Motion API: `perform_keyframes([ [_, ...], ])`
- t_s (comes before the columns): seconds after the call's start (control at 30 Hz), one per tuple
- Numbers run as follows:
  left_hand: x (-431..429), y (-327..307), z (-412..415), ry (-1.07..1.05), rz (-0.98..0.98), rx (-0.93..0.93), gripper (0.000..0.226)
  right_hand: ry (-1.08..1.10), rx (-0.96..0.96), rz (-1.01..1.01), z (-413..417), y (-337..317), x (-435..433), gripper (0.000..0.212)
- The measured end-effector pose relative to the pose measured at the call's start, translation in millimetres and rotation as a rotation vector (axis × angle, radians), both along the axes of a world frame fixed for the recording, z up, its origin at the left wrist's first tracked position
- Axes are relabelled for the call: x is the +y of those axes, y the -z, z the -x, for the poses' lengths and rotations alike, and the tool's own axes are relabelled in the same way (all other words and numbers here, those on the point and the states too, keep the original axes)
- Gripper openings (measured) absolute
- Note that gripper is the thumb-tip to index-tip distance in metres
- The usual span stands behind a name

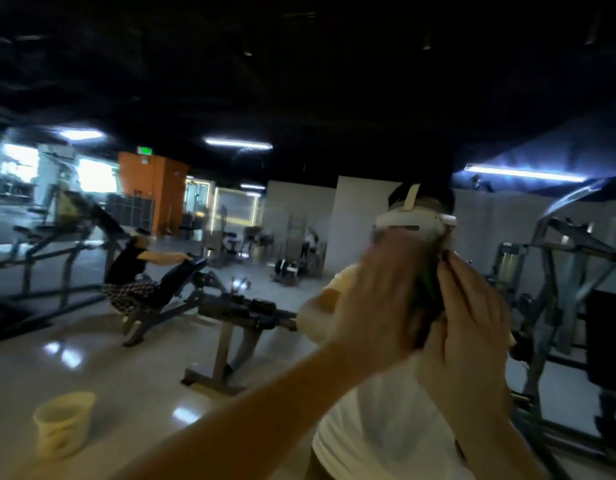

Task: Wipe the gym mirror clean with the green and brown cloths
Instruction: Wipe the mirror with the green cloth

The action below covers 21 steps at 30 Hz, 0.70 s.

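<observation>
Nearest the lens, a bare left forearm (230,410) was seen rising from the lower left to the left hand (379,299), which was laid over a crumpled dark green cloth (428,289). That hand was smeared by blur, so it could not be told whether its fingers were curled round the fabric or flat on it. The right hand (473,327) was set against the cloth's right edge. Its fingers (450,271) appeared straight and pressed on the fabric rather than closed round it.

The cloth was thus held by both hands against the large wall-mounted gym mirror (334,209), high up and right of centre. Two hands were probably used so that firm, even pressure could be put on the glass. Only dark green folds with a darker lower part could be made out, and a separate brown cloth could not be distinguished. The glass looked hazy around the hands, though streaks could not be told from blur.

Just above the cloth a white headset (407,225) was reflected. Further left were reflected a black padded weight bench (185,275) and a cream plastic bucket (64,424) on the glossy floor, the bucket presumably placed near for rinsing.
</observation>
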<state>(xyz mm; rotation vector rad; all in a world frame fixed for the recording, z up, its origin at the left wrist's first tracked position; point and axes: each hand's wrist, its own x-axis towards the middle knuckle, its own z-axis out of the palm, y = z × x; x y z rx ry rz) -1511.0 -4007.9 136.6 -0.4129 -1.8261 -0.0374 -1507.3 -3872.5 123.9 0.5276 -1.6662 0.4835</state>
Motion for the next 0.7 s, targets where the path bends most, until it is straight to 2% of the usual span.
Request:
perform_keyframes([
  [0.03,2,4,-1,-0.044,0.22,-0.007,0.078,-0.002,-0.009,0.023,-1,-4,2,0.059],
  [0.07,-9,-1,0,-0.081,0.354,0.0,0.08,0.001,-0.01,0.025,-1,-6,4,0.06],
  [0.1,-26,-12,1,-0.07,0.359,0.012,0.082,0.006,-0.006,0.01,-2,-7,6,0.06],
  [0.17,-72,-35,4,-0.011,0.109,-0.023,0.083,0.022,-0.005,-0.039,-3,-5,7,0.06],
  [0.3,-159,-80,10,-0.21,-0.677,0.095,0.077,0.068,0.028,-0.09,-2,-4,3,0.057],
  [0.33,-156,-84,12,-0.217,-0.812,0.102,0.077,0.085,0.047,-0.087,-2,-5,1,0.056],
  [0.37,-140,-85,14,-0.204,-0.859,0.112,0.077,0.092,0.063,-0.084,-2,-9,0,0.055],
  [0.43,-87,-76,13,-0.131,-0.721,0.117,0.076,0.077,0.08,-0.08,-2,-21,-6,0.054],
  [0.5,-37,-55,9,-0.042,-0.321,0.07,0.078,0.076,0.088,-0.078,0,-36,-13,0.054],
  [0.57,-34,-45,7,-0.081,0.113,0.065,0.079,0.082,0.106,-0.077,1,-46,-20,0.056],
  [0.6,-52,-51,6,-0.086,0.203,0.066,0.08,0.08,0.113,-0.078,2,-49,-23,0.055],
  [0.63,-76,-57,6,-0.082,0.173,0.053,0.083,0.079,0.115,-0.082,2,-51,-25,0.054],
  [0.7,-133,-69,6,-0.064,-0.094,0.015,0.083,0.081,0.117,-0.098,3,-48,-26,0.053],
])
